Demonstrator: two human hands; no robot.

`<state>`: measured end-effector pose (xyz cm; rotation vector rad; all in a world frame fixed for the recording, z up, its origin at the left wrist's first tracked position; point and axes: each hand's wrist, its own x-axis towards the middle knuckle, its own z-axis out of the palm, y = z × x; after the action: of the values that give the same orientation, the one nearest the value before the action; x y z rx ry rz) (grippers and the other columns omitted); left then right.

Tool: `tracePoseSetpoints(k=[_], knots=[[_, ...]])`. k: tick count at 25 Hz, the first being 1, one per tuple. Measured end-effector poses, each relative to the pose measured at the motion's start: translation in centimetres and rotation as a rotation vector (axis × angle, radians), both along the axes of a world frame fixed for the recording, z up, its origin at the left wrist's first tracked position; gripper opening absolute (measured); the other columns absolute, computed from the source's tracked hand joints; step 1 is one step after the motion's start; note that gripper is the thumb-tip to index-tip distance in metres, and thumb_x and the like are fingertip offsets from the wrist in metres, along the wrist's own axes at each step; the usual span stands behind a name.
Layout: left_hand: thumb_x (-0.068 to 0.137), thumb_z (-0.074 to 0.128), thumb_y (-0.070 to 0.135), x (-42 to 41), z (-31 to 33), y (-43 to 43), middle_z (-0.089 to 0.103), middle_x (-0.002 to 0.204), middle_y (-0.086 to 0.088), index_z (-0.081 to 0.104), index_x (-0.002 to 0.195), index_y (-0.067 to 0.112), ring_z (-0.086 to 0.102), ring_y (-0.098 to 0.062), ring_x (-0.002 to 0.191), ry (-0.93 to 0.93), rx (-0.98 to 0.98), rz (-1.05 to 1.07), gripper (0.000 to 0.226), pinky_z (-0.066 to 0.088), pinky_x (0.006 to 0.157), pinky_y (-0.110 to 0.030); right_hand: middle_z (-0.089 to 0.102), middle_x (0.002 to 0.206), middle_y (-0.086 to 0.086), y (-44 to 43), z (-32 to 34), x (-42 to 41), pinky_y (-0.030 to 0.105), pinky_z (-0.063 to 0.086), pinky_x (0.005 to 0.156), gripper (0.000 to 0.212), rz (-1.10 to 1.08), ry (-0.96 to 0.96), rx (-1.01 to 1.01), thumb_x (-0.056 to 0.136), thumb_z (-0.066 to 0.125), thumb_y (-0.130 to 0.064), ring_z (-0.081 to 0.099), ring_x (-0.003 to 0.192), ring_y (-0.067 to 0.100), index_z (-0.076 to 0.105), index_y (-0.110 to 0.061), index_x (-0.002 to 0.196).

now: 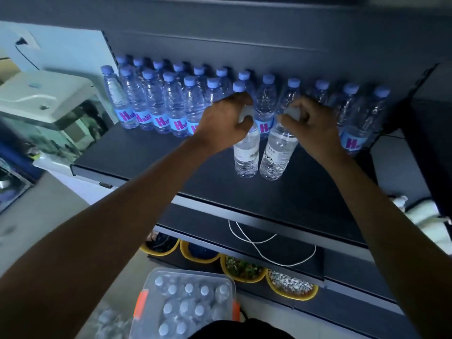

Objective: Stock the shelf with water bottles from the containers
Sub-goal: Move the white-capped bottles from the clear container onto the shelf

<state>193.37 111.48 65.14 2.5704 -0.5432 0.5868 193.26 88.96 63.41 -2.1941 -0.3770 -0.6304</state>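
**On the dark shelf, two more bottles go down together**

On the dark shelf [146, 152], in front of the blue-capped rows [171, 104] lined up along the back wall, the person sets down two clear bottles at once. The left hand [226, 118] is curled over the top of the left bottle [245, 155], and the right hand [310, 123] grips the neck of the right bottle [276, 155] the same way. Holding them by the tops keeps the fingers clear of the packed row behind, I'd say, and lets each base be steered into place.

The left bottle stands upright. The right one leans a little towards its neighbour, and their bases sit just beside each other. They land where the front row breaks off, so they look meant to carry it on.

Down on the floor, the clear container [146, 285] with orange latches holds many more white-capped bottles, so plenty of stocking is left. It sits close below the shelf, presumably for a short reach.
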Motion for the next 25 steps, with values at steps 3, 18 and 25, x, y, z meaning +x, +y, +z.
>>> tracePoseSetpoints(k=[3,18,25], knots=[[0.085,0.046,0.023,0.9,-1.0,-0.5,0.066,0.120,-0.008,0.065,0.123,0.016,0.066,-0.033,0.092,-0.019,-0.025,-0.053,0.043,0.056,0.081,-0.043,0.063,0.076,-0.005,-0.3,-0.6,1.2,0.027,0.046,0.063,0.028,0.063,-0.002,-0.045,0.091,0.067,-0.034,0.058,0.066,0.008,0.069,-0.010,0.104],[0.078,0.080,0.050,-4.8,-13.9,-0.7,0.065,0.114,0.006,0.047,0.126,0.024,0.063,-0.014,0.100,0.520,-0.425,0.254,0.064,0.056,0.089,-0.045,0.053,0.141,0.000,-1.0,-4.7,0.1,0.024,0.049,0.084,0.061,0.162,0.018,0.092,0.096,0.052,-0.002,0.053,0.116,0.011,0.038,-0.017,0.154],[0.078,0.073,0.054,-3.1,-15.1,-2.8,0.069,0.107,0.008,0.050,0.119,0.029,0.065,-0.016,0.100,0.458,-0.465,0.343,0.053,0.057,0.085,-0.045,0.056,0.132,-0.018,1.0,-10.2,-1.9,0.023,0.051,0.100,0.081,0.105,0.365,0.346,0.082,0.081,-0.009,0.059,0.119,-0.003,0.031,-0.022,0.144]])
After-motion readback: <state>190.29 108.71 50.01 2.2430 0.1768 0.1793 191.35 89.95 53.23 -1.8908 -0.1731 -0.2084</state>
